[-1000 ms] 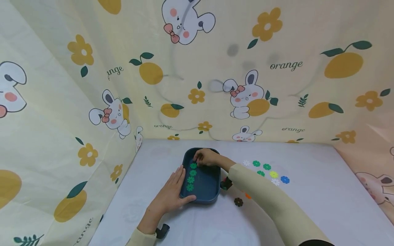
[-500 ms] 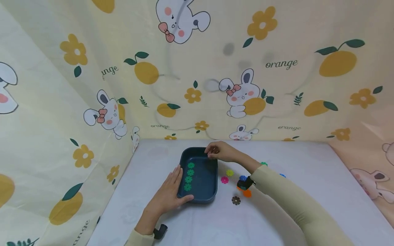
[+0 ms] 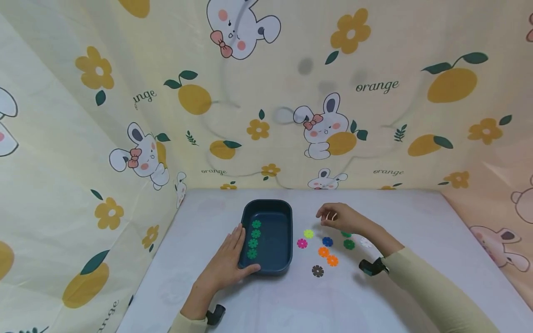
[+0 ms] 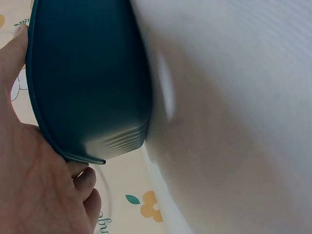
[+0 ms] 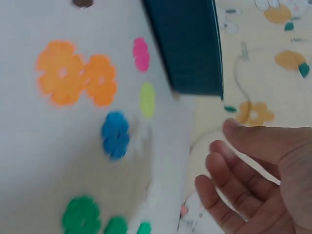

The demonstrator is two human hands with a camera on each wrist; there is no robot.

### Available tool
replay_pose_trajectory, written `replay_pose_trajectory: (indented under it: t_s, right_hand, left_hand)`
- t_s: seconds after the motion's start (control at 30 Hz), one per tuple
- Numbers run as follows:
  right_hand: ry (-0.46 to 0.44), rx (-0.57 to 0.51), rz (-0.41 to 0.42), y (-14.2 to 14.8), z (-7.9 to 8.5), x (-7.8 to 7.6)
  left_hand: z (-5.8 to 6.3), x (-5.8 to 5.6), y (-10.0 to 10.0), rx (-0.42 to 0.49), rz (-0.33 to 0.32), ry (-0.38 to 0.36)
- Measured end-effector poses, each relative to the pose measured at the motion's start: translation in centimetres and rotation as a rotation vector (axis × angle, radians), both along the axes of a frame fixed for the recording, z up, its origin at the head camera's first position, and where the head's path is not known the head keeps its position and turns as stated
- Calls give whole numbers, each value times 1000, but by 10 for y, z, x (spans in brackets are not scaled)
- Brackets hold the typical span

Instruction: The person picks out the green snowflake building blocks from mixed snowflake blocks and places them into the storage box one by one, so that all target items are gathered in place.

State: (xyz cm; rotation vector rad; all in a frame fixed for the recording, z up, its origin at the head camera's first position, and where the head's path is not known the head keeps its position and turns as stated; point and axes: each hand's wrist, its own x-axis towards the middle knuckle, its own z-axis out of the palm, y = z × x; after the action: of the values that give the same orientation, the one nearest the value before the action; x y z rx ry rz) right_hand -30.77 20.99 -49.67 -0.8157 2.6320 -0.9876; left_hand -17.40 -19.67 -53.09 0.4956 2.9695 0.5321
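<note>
A dark blue rectangular tray (image 3: pixel 272 240) stands on the table. Down its left side lies a column of several green flower-shaped discs (image 3: pixel 254 243). My left hand (image 3: pixel 222 261) rests against the tray, with straight fingers along the left rim and the thumb at the near edge. In the left wrist view the tray's outer wall (image 4: pixel 92 78) fills the space beside that hand. To the right of the tray, my right hand (image 3: pixel 341 217) hovers over the table. Its fingers are loosely bent, and the right wrist view shows nothing between the thumb and fingers (image 5: pixel 229 180).
Loose flower-shaped discs lie right of the tray: a yellow disc (image 3: pixel 308 234), a pink disc (image 3: pixel 302 243), a blue disc (image 3: pixel 327 242), two orange discs (image 3: pixel 332 261), a dark brown disc (image 3: pixel 318 271), green discs (image 3: pixel 349 244) and white (image 3: pixel 366 242). A printed curtain (image 3: pixel 233 175) hangs behind.
My right hand has left the inside of the tray, crossed its far right rim and moved right above the loose discs. The left hand stays at the tray. The head view has shifted slightly.
</note>
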Motion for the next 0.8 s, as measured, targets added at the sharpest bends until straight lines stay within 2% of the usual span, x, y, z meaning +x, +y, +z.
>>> replay_pose_trajectory:
  t_s: [0.23,0.43,0.63,0.8]
  right_hand:
    - [-20,55,-56,34,-12,22]
    - [-60,97,-127,50,-22,36]
    - [-43,156,-183,58,-35,41]
    - [-66,179,-232,61,-41,42]
  left_hand:
    - [1,1,1,2,9,-2]
    - [0,1,1,2,8,1]
    - [-1,1,0,2,5,4]
    - [-1,1,0,0,5,3]
